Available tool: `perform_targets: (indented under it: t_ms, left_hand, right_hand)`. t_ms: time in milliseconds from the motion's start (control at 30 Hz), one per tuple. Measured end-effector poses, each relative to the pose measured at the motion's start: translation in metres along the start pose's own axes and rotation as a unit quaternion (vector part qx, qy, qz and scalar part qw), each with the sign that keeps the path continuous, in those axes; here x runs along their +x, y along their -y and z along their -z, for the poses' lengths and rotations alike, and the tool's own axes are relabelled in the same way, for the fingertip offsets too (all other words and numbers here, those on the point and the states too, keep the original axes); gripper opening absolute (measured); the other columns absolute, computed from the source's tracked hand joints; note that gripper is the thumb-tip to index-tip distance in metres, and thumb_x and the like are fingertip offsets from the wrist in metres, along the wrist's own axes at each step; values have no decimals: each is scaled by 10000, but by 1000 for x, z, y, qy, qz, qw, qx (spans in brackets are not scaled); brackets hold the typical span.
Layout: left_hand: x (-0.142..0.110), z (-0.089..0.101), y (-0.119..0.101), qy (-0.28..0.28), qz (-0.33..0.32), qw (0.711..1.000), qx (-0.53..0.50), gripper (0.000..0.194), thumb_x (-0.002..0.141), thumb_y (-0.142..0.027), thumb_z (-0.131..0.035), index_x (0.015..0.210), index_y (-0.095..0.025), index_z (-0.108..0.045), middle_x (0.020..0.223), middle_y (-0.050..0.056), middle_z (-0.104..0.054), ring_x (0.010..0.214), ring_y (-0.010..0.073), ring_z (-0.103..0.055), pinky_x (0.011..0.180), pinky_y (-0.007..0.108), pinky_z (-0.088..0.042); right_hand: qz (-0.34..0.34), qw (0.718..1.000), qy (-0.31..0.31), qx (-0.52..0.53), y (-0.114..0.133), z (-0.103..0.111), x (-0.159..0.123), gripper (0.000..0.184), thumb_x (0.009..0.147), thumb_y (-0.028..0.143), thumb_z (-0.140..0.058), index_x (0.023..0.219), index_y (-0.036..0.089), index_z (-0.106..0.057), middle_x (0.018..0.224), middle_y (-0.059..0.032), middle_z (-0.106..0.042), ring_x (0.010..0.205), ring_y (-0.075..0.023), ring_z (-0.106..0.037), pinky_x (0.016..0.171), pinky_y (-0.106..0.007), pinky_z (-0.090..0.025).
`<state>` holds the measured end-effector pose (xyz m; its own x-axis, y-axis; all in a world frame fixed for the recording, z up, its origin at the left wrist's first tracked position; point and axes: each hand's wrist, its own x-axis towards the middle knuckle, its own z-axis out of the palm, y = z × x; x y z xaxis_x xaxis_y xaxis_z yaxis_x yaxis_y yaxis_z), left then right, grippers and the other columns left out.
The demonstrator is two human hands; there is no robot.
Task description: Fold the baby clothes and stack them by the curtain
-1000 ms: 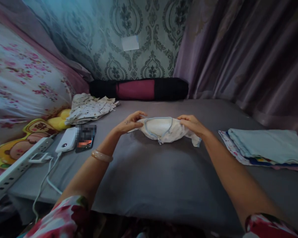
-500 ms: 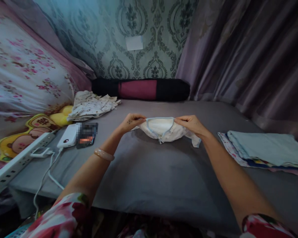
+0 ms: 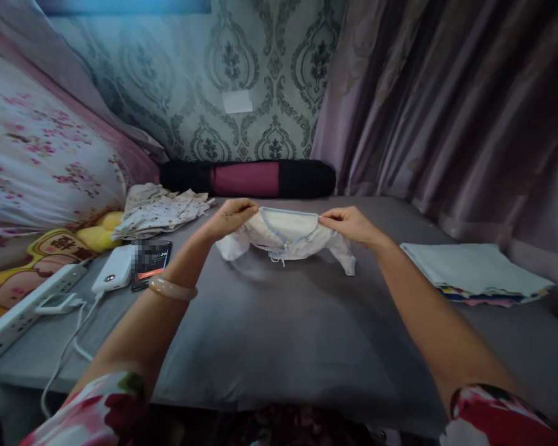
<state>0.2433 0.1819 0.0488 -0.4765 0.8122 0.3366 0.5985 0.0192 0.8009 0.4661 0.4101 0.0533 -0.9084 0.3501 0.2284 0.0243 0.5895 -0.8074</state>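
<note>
A small white baby shirt (image 3: 288,238) with light blue trim round its neckline is held up over the grey bed sheet (image 3: 279,334). My left hand (image 3: 235,218) pinches its left shoulder beside the neckline. The other shoulder is pinched by my right hand (image 3: 348,224). Between the two hands the neck edge is stretched nearly straight. Both sleeves hang down, and thin ties dangle at the front. The lower part of the shirt is hidden behind its front.
Folded clothes (image 3: 474,269) form a stack at right. At left are crumpled clothes (image 3: 162,210), a phone (image 3: 151,266), a white power bank (image 3: 115,269), a power strip (image 3: 32,303) with cables and a yellow cushion (image 3: 37,266). A black and maroon bolster (image 3: 246,178) lies against the wall.
Both hands have lifted the shirt slightly and moved left in view, still gripping its shoulders. The sleeves now hang out more freely at both sides. The camera view has shifted.
</note>
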Motion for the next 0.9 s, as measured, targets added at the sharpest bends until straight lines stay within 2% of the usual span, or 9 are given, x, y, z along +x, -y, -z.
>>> perform_targets:
  t_ms: [100, 167, 233, 367, 467, 500, 633, 767, 900]
  left_hand:
    - [0, 24, -31, 62, -8, 997, -39, 325, 736, -463, -700, 871, -168, -709, 770, 44, -673, 688, 138, -600, 633, 264, -491]
    - [0, 39, -51, 75, -18, 997, -32, 311, 690, -452, -751, 834, -178, -718, 769, 45, -684, 696, 146, -615, 637, 271, -506]
    - [1, 50, -67, 53, -29, 998, -4, 288, 670, -434, -773, 783, -175, -719, 735, 40, -680, 679, 149, -616, 612, 264, -505]
    - [6, 54, -84, -53, -73, 994, 57, 243, 689, -369, -768, 753, -142, -711, 696, 39, -661, 666, 142, -602, 587, 240, -484]
    - [11, 49, -86, -146, -113, 981, 52, 211, 714, -333, -745, 788, -139, -707, 719, 37, -656, 701, 139, -600, 613, 235, -482]
    - [13, 48, -84, -154, -116, 980, 48, 208, 720, -335, -738, 790, -142, -707, 715, 34, -653, 702, 140, -600, 616, 237, -481]
    - [27, 43, -74, -62, -115, 987, 92, 223, 660, -358, -776, 709, -152, -705, 691, 26, -640, 699, 149, -596, 634, 253, -481]
    - [41, 38, -70, -137, -152, 969, 141, 217, 701, -379, -739, 716, -164, -708, 800, 51, -649, 855, 181, -586, 775, 294, -479]
    - [49, 32, -70, -168, -134, 956, 197, 205, 680, -369, -761, 737, -178, -712, 962, 74, -640, 1077, 264, -492, 930, 388, -409]
  right_hand:
    - [8, 1000, 24, -8, 26, 20, -5, 441, 685, 605, -715, 861, 204, -768, 808, -33, -722, 744, -173, -625, 684, -298, -486]
    - [17, 1000, 20, -16, 45, 34, -7, 425, 687, 608, -719, 869, 228, -769, 806, -25, -721, 753, -176, -634, 675, -295, -492]
    - [24, 999, 11, -27, 62, 46, -7, 401, 696, 606, -718, 867, 246, -770, 791, -23, -720, 767, -184, -644, 678, -299, -501]
    - [42, 996, 33, -70, 84, 61, -1, 383, 671, 598, -744, 822, 247, -772, 720, -17, -702, 722, -179, -638, 643, -297, -501]
    - [79, 993, 3, -83, 86, 64, 6, 411, 686, 620, -723, 838, 240, -768, 738, -22, -704, 736, -183, -637, 650, -297, -504]
    - [88, 992, -12, -85, 84, 64, 9, 420, 696, 627, -710, 844, 239, -767, 752, -24, -706, 756, -189, -640, 667, -302, -507]
    - [131, 980, -32, -144, 74, 61, 20, 393, 680, 618, -720, 756, 234, -759, 852, -33, -710, 864, -211, -646, 798, -341, -512]
    - [173, 958, -145, -177, 64, 59, 33, 353, 767, 573, -652, 767, 238, -764, 1014, -49, -695, 1012, -228, -619, 938, -387, -466]
    - [151, 949, -162, -223, 58, 60, 43, 291, 785, 513, -662, 761, 242, -766, 1054, -49, -685, 1029, -244, -608, 954, -410, -447]
